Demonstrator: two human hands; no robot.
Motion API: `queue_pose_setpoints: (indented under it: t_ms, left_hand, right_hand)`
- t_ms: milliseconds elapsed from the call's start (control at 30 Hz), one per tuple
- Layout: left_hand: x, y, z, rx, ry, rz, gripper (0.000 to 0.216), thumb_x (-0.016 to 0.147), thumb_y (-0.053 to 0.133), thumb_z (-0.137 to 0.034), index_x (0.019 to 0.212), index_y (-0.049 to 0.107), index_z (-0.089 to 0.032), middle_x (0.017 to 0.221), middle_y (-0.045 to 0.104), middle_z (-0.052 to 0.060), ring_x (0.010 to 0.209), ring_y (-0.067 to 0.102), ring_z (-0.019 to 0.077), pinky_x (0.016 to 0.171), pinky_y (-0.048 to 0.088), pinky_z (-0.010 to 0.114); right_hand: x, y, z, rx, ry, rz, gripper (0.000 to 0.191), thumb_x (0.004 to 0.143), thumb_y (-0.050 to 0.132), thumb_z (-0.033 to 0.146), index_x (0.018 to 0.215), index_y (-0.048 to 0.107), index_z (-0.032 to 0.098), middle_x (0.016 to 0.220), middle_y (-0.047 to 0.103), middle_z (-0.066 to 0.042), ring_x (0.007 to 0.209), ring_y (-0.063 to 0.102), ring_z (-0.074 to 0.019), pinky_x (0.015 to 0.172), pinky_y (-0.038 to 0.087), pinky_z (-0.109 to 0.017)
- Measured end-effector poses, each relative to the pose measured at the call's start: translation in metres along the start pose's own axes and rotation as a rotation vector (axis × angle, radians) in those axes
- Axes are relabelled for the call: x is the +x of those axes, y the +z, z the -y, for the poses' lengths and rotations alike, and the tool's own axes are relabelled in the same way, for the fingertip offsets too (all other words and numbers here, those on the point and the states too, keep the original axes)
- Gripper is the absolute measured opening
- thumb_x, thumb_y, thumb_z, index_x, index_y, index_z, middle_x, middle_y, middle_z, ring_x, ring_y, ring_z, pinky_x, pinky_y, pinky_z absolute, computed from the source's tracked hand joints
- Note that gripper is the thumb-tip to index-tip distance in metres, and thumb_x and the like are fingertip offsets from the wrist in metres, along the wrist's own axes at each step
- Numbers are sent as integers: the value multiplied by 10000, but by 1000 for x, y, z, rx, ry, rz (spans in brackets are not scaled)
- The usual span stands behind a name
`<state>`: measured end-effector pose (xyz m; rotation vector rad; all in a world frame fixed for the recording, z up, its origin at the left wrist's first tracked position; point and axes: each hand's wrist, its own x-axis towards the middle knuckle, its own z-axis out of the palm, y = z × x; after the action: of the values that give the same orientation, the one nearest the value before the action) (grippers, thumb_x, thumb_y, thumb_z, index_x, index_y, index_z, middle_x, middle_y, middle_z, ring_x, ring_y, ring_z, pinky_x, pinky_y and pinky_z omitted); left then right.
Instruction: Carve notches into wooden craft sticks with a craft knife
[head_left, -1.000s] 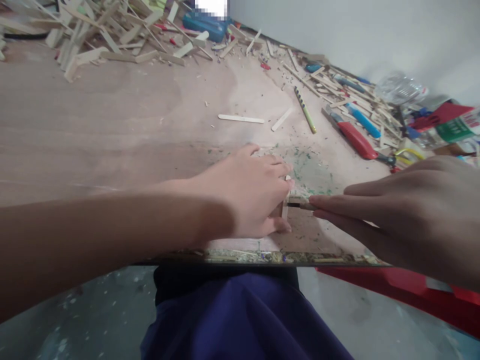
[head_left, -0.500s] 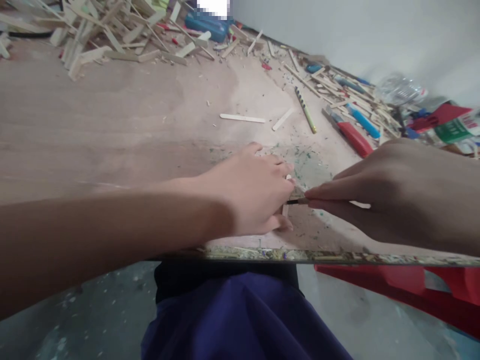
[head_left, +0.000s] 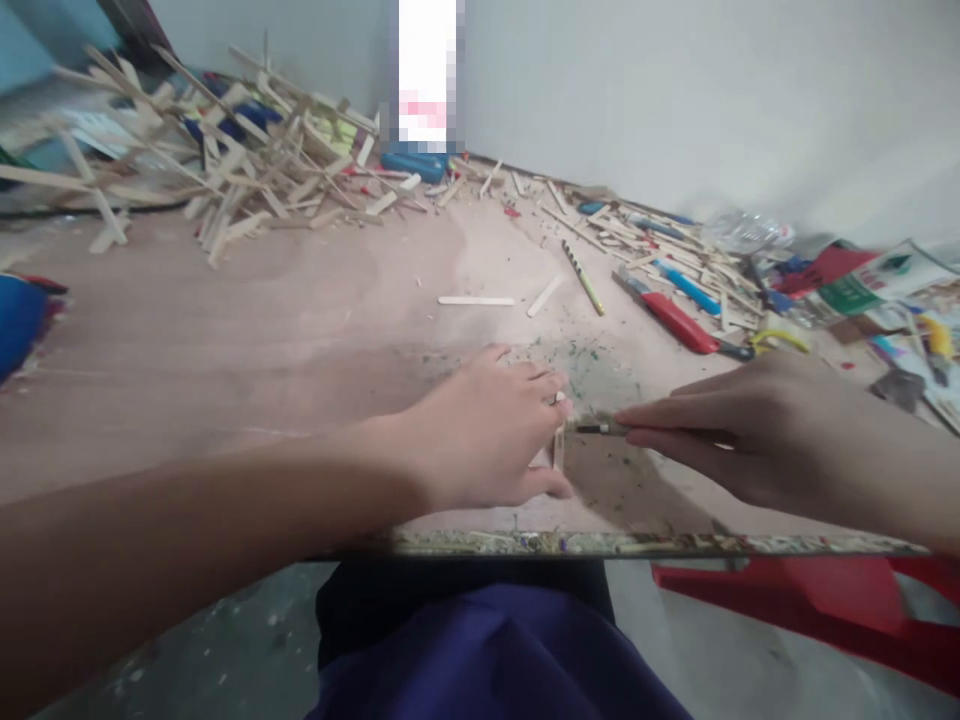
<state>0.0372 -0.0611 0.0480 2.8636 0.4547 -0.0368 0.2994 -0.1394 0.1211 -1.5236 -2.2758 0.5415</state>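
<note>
My left hand (head_left: 499,425) lies palm down near the table's front edge, its fingers spread. Its fingertips and thumb hold a short pale wooden craft stick (head_left: 559,448) against the tabletop, and the hand covers part of that stick. To the right, my right hand (head_left: 720,420) pinches a slim dark-tipped tool (head_left: 596,429) between thumb and fingers. The tool's tip points left, a small gap away from the stick, and most of its handle is hidden in the hand. Farther back lie another craft stick (head_left: 476,301) and a shorter stick piece (head_left: 545,297).
A heap of wooden sticks (head_left: 240,190) stands at the back left. Along the right lie a yellow-green pencil (head_left: 583,278), a red utility knife (head_left: 679,322), a blue cutter (head_left: 688,288) and yellow-handled scissors (head_left: 780,340). Green specks dot the tabletop (head_left: 360,300). A red stool (head_left: 825,590) is below.
The tool's tip has drawn back to the right, off the stick by my left fingers. My view has tilted up, showing more of the heap and wall. My left hand keeps its pose.
</note>
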Motion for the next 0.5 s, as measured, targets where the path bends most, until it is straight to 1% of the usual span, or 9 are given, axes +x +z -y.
queue_pose_setpoints:
  t_ms: [33, 100, 200, 267, 333, 367, 433, 467, 500]
  left_hand:
    - [0, 0, 0, 11, 6, -7, 737, 1204, 690, -744, 1635, 763, -151, 1808, 666, 198, 1675, 664, 381, 1376, 490, 610]
    - [0, 2, 2, 31, 24, -34, 736, 1208, 682, -746, 1619, 771, -142, 1798, 675, 198, 1649, 687, 380, 1377, 485, 615]
    - [0, 5, 5, 47, 55, -75, 736, 1197, 708, -744, 1574, 792, -116, 1737, 733, 189, 1625, 707, 377, 1405, 450, 609]
    - [-1, 8, 7, 56, 82, -91, 738, 1199, 701, -756, 1523, 817, -104, 1687, 773, 184, 1604, 725, 378, 1407, 441, 609]
    - [-1, 11, 9, 65, 105, -103, 736, 1200, 694, -765, 1492, 832, -103, 1668, 787, 177, 1595, 733, 380, 1411, 429, 618]
    - [-1, 12, 10, 68, 111, -113, 741, 1199, 694, -768, 1499, 829, -104, 1667, 787, 173, 1602, 729, 380, 1418, 420, 623]
    - [-1, 15, 12, 73, 116, -144, 771, 1195, 694, -780, 1541, 807, -100, 1677, 781, 168, 1615, 720, 374, 1425, 414, 615]
    - [-2, 17, 13, 76, 115, -164, 792, 1192, 691, -790, 1560, 796, -97, 1685, 776, 169, 1615, 719, 371, 1422, 420, 605]
    - [-2, 18, 14, 79, 114, -184, 807, 1188, 687, -801, 1566, 792, -96, 1685, 777, 170, 1603, 726, 370, 1411, 434, 595]
  right_hand:
    - [-5, 2, -3, -76, -79, 74, 175, 1017, 877, 271, 1106, 1001, 357, 751, 871, 4, 516, 719, -182, 515, 405, -344]
    - [-16, 6, -8, -141, -162, 107, 285, 1116, 761, 220, 1233, 989, 344, 798, 892, 2, 520, 730, -165, 513, 454, -316]
    - [-37, 13, -9, -60, -122, -31, 290, 1133, 764, 252, 1305, 978, 348, 997, 956, -15, 659, 859, -193, 561, 609, -263]
    - [-54, 17, -8, -12, -21, -113, 254, 1130, 804, 326, 1308, 979, 373, 1093, 967, -27, 804, 922, -233, 646, 692, -250]
    - [-70, 23, -6, 59, 142, -166, 198, 1085, 868, 395, 1240, 990, 380, 1071, 965, -42, 840, 917, -244, 675, 706, -247]
    - [-78, 27, -6, 147, 250, -204, 165, 1057, 904, 423, 1185, 991, 366, 1023, 952, -57, 785, 883, -231, 629, 680, -238]
    - [-92, 37, -6, 411, 454, -319, 145, 1038, 938, 460, 1098, 969, 331, 915, 880, -67, 609, 732, -174, 497, 574, -232]
    - [-97, 42, -8, 521, 505, -369, 167, 1063, 912, 488, 1106, 951, 332, 902, 851, -59, 549, 655, -150, 459, 532, -241]
    - [-101, 47, -9, 609, 528, -410, 195, 1082, 882, 515, 1137, 938, 337, 940, 851, -63, 549, 648, -155, 467, 547, -267]
